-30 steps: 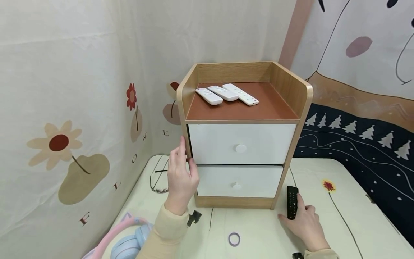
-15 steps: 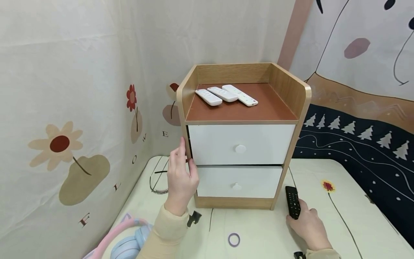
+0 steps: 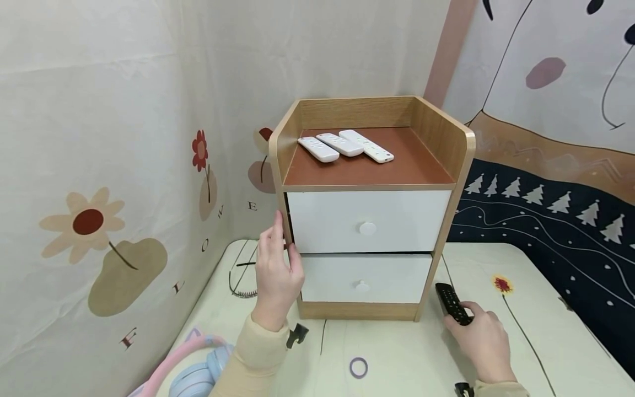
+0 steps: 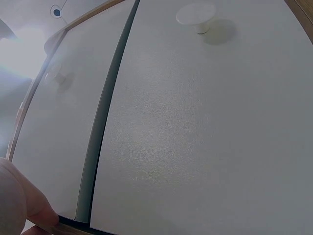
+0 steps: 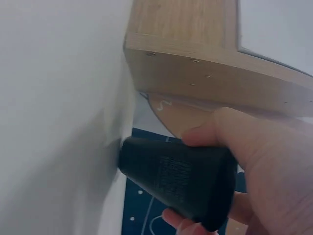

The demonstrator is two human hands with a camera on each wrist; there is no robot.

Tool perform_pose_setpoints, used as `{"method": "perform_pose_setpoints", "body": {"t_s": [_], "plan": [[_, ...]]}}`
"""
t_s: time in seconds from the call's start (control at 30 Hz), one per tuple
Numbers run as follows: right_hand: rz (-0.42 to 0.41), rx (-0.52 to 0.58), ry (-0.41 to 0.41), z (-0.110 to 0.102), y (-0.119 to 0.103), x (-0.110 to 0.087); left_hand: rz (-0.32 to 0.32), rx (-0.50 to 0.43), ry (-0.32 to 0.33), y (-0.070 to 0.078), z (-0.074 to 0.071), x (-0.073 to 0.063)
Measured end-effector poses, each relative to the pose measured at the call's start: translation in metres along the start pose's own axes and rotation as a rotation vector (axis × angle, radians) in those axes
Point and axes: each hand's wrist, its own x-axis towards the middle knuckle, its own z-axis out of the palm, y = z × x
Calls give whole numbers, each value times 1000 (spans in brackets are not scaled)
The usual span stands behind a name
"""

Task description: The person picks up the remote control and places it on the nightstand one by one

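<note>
My left hand (image 3: 276,273) touches the left side of a small wood-edged cabinet (image 3: 369,311), its fingers straight along the panel. The thumb (image 4: 36,203) lies at the panel's front edge in the left wrist view. To the right of the cabinet, my right hand (image 3: 480,341) grips a black remote control (image 3: 452,303) by its near end, between thumb and fingers. Its buttons face up. In the right wrist view the remote (image 5: 171,174) shows its back, with the far end close to or touching the tabletop. The upper drawer (image 3: 322,223) is slightly out; the lower drawer (image 3: 327,278) looks flush.
Several white remotes, a left one (image 3: 318,149), a middle one (image 3: 340,144) and a right one (image 3: 367,146), lie on the cabinet's top. Headphones (image 3: 195,377) lie at front left. A purple ring (image 3: 359,368) sits on the patterned tabletop (image 3: 397,353). Fabric-covered walls (image 3: 124,110) stand behind.
My right hand has shifted slightly right, and the remote in its grip has turned so its far end points more to the left. The left hand stays at the cabinet's side.
</note>
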Motion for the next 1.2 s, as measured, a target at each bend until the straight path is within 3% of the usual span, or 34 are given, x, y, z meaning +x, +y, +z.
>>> {"method": "perform_pose_setpoints", "body": {"t_s": [0.23, 0.37, 0.6, 0.83, 1.07, 1.2], "plan": [[57, 47, 123, -13, -11, -6, 9, -4, 0, 0, 0, 0], [50, 91, 255, -24, -19, -14, 15, -8, -3, 0, 1, -1], [-88, 183, 513, -44, -40, -26, 20, -9, 6, -1, 2, -1], [-278, 340, 739, -67, -56, -33, 9, -11, 4, 0, 1, 0], [-396, 536, 921, -83, -77, -44, 3, -10, -1, 0, 0, 0], [-506, 661, 1004, -91, -99, -50, 3, -4, 3, -1, 1, -1]]}}
